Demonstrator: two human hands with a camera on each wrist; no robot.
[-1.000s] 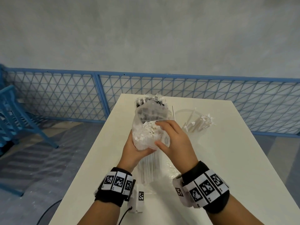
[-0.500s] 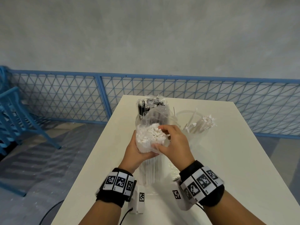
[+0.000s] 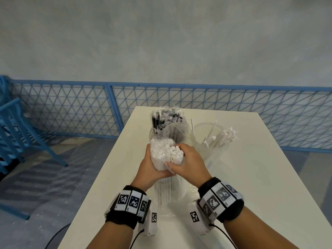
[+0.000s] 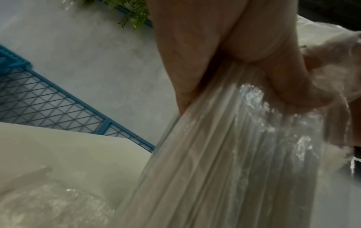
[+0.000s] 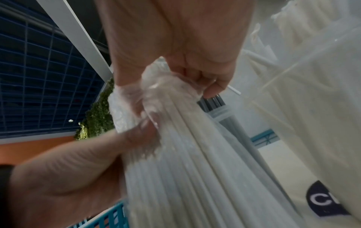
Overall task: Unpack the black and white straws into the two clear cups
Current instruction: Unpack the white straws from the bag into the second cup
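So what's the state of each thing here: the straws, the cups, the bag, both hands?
Bundle of white paper-wrapped straws: upright in its bag, tops exposed, gripped by both hands.
Clear plastic bag: opened at the top, bunched around the bundle.
Black straws: standing in the left clear cup, still wrapped.
Right clear cup: holds a few white straws, leaning.
Left hand: grips the bundle.
Right hand: grips the bundle's top.

Soft, even daylight fills the head view — sharp, with striped shadows on the floor (image 3: 45,177) and lines bowing at the edges. Both wrist views are dim and smeared, glare glinting off the plastic wrap (image 4: 252,95).
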